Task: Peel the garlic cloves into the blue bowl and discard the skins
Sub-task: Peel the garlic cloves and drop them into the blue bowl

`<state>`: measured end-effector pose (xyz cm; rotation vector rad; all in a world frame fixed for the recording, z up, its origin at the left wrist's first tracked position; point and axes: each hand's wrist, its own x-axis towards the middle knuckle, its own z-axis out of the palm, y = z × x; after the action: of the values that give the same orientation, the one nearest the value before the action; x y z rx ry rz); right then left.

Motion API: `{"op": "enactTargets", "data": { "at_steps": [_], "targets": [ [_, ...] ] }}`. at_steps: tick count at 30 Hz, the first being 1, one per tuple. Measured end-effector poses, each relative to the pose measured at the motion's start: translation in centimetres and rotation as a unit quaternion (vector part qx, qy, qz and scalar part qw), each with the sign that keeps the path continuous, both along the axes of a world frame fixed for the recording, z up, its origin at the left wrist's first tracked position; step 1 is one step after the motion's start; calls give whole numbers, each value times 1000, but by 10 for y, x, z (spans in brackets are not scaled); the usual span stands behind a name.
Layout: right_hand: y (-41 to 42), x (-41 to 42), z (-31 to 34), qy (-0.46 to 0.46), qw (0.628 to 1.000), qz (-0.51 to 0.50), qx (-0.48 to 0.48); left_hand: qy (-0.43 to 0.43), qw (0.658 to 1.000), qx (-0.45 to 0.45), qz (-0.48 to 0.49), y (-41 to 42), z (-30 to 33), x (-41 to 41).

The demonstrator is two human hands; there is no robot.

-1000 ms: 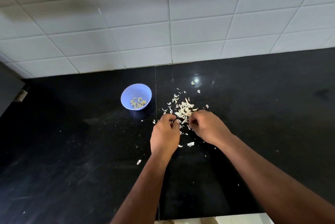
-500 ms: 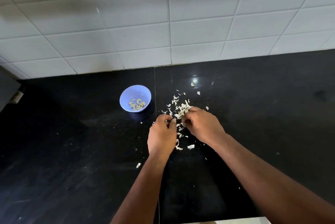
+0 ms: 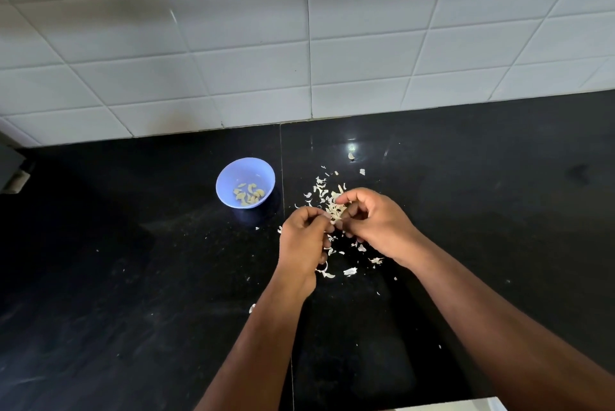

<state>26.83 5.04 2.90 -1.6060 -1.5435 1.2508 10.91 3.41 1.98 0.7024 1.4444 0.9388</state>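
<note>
A small blue bowl (image 3: 229,174) stands on the black counter (image 3: 133,277) and holds several peeled garlic cloves (image 3: 249,197). To its right lies a heap of pale garlic skins (image 3: 324,192). My left hand (image 3: 304,239) and my right hand (image 3: 376,222) meet just in front of that heap. Their fingertips pinch a small pale garlic clove (image 3: 335,217) between them, with papery skin on it. My right fingers curl over the near part of the heap and hide it.
Loose skin flakes (image 3: 349,271) are scattered on the counter under and around my hands. A white tiled wall (image 3: 299,61) rises behind the counter. A dark object (image 3: 10,164) sits at the far left edge.
Both hands have drawn closer together and shifted slightly away from me, up to the skin heap. The bowl has not moved.
</note>
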Motion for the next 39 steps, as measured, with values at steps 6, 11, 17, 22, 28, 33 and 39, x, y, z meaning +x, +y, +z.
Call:
{"op": "enactTargets", "data": {
  "at_steps": [6,11,17,22,28,33,39],
  "targets": [
    [1,5,-2,-47,997,-54,3,50,998,-21,19,6,-4,0],
    [4,9,1,-31,994,-102,21,131,991,-3,-22,4,-4,-1],
    [31,34,9,-243,965,-50,88,134,990,22,-38,7,-1,2],
    [56,36,18,-358,927,-19,114,136,989,35,-38,9,0,9],
    [50,27,3,-409,911,30,47,137,989,48,-42,7,2,14],
    [31,26,10,-167,983,-52,63,21,1000,4,-18,9,7,17],
    [-3,9,26,124,988,-95,-14,-92,995,-24,-21,11,18,18]
  ]
}}
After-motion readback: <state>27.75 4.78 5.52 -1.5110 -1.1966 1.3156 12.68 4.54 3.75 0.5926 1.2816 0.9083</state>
